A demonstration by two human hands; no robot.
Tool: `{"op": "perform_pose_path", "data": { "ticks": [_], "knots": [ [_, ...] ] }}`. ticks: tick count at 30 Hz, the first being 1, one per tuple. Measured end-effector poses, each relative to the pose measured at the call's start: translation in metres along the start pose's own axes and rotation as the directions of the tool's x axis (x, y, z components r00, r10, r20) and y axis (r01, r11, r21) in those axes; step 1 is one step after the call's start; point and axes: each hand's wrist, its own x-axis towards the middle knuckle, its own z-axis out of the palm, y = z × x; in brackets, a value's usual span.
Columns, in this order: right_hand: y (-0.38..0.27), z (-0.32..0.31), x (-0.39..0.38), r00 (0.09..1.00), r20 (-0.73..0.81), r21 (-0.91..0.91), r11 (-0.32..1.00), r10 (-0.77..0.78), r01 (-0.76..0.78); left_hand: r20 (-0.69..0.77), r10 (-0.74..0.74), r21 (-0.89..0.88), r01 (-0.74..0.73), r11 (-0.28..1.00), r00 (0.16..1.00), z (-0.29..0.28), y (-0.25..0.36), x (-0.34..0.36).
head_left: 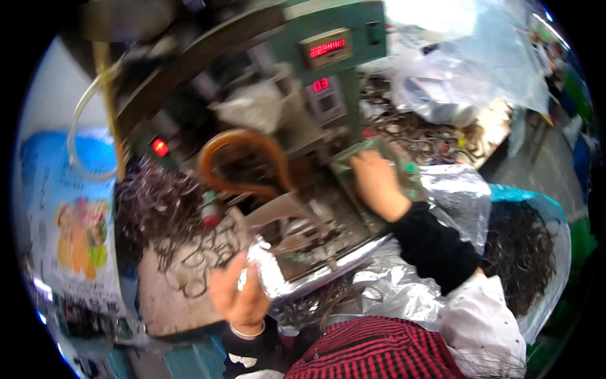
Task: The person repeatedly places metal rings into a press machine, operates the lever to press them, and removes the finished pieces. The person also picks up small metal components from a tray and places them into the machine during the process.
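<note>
My left hand (pixel 240 297) is at the near left edge of the machine's work tray, beside crumpled silver foil (pixel 267 268). Its fingers are bent and smeared by motion, so I cannot tell whether anything is between them. My right hand (pixel 377 183) lies on a green control box (pixel 409 184) with a green button, its fingers over the top and no object visible in them. Between the hands, a grey-brown curved strip (pixel 281 211) stands over the tray. Behind it rises a thick orange-brown loop (pixel 246 138), part of the green machine (pixel 284 47) with red displays.
Dark rings and strips (pixel 154 205) are heaped at the left, beside a printed sack (pixel 72 221). More loose rings (pixel 420 132) lie at the far right, near clear plastic bags (pixel 454 69). A bag of dark strips (pixel 521 259) stands right of my right arm.
</note>
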Motion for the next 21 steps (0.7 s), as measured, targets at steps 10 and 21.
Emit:
{"op": "perform_pose_path", "data": {
  "ticks": [10, 21],
  "knots": [
    [-0.024, -0.044, -0.003, 0.961, -0.061, 0.434, 0.874, 0.271, -0.219, 0.37, -0.884, 0.344, 0.842, 0.416, 0.285, -0.105, -0.155, -0.114],
    [0.007, -0.094, -0.068, 0.877, 0.016, 0.507, 0.752, 0.48, -0.421, 0.27, -0.958, -0.3, 0.954, 0.009, 0.094, -0.084, -0.134, -0.178]
  ]
}}
